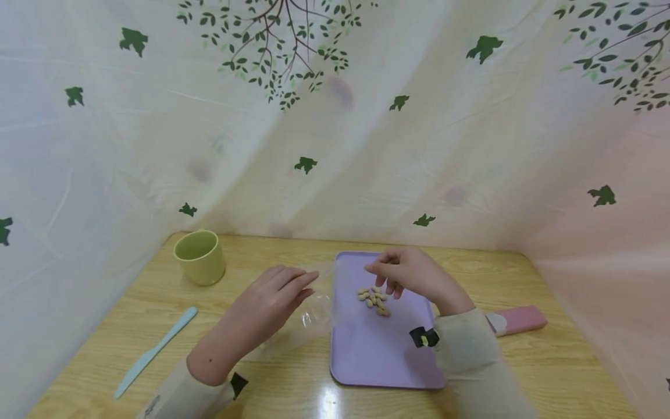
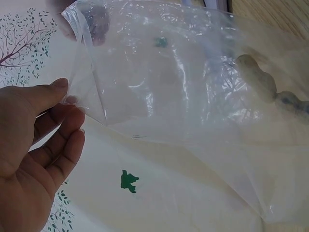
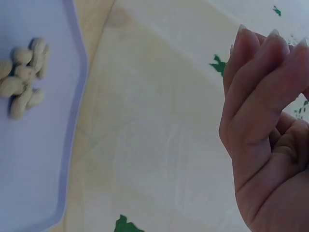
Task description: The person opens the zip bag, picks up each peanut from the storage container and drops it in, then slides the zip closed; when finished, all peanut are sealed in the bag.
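Note:
A clear plastic bag hangs below my left hand, left of the purple tray. In the left wrist view my left thumb and fingers pinch one edge of the bag. Across its mouth, my right hand is at the other edge, its grip partly blurred behind plastic. From the head, my right hand hovers above the tray, thumb against bent fingers. Peanuts lie on the tray below it. A large peanut shows through the bag.
At the back left stands a green cup. A light blue knife lies on the wooden table nearer the front left. Right of the tray, a pink item with a white part lies partly behind my right sleeve. A patterned curtain surrounds the table.

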Action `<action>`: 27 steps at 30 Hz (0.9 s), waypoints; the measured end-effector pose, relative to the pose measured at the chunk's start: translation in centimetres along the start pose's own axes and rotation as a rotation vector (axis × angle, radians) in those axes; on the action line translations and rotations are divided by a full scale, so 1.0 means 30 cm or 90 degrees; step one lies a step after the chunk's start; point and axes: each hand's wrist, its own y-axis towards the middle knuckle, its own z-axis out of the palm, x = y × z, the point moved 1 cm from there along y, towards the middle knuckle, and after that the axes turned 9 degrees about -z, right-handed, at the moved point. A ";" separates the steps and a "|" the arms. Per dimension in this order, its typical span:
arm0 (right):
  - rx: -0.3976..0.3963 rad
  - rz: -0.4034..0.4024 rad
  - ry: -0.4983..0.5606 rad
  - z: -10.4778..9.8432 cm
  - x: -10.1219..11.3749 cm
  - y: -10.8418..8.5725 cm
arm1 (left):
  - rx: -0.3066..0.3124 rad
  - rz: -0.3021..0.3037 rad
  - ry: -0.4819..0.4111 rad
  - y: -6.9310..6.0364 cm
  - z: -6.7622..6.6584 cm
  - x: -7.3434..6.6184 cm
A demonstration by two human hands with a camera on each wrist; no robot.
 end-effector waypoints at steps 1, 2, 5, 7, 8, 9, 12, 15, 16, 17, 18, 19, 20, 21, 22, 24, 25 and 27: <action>-0.007 0.009 0.003 -0.003 -0.009 0.005 | 0.001 0.000 0.001 0.000 0.000 0.000; -0.012 0.018 0.004 -0.005 -0.018 0.009 | 0.000 0.000 0.001 -0.001 0.000 0.001; -0.025 0.044 -0.002 -0.009 -0.052 0.026 | -0.008 0.004 0.001 -0.001 0.000 0.001; -0.034 0.058 -0.011 -0.011 -0.078 0.038 | -0.006 0.004 0.003 -0.001 -0.001 0.001; -0.037 0.062 -0.019 -0.011 -0.092 0.044 | -0.004 0.003 0.003 0.000 -0.001 0.001; -0.040 0.067 -0.025 -0.011 -0.107 0.050 | -0.003 0.003 0.004 0.000 -0.001 0.001; -0.035 0.080 -0.049 -0.009 -0.152 0.068 | 0.002 0.003 0.005 0.001 -0.001 0.000; -0.019 0.095 -0.070 -0.004 -0.195 0.084 | -0.002 0.012 0.004 0.004 0.001 -0.001; -0.011 0.098 -0.076 0.000 -0.206 0.088 | -0.003 0.013 0.002 0.004 0.002 -0.001; -0.006 0.101 -0.080 0.003 -0.216 0.092 | -0.003 0.015 0.002 0.004 0.002 -0.001; 0.001 0.101 -0.088 0.006 -0.227 0.096 | -0.004 0.015 0.001 0.005 0.003 -0.002; 0.008 0.101 -0.093 0.009 -0.236 0.099 | -0.004 0.015 0.000 0.005 0.003 -0.002; 0.014 0.104 -0.098 0.013 -0.245 0.102 | -0.002 0.014 0.000 0.005 0.004 -0.002; 0.020 0.108 -0.101 0.017 -0.252 0.104 | -0.002 0.012 -0.001 0.005 0.004 -0.002; 0.027 0.111 -0.107 0.021 -0.258 0.105 | 0.000 0.009 -0.001 0.005 0.004 -0.002; 0.043 0.118 -0.118 0.028 -0.268 0.107 | 0.000 0.007 -0.004 0.005 0.003 -0.002; 0.049 0.123 -0.121 0.032 -0.271 0.107 | 0.003 0.007 -0.003 0.006 0.003 -0.003; 0.057 0.131 -0.124 0.037 -0.275 0.107 | 0.005 0.006 -0.004 0.006 0.003 -0.003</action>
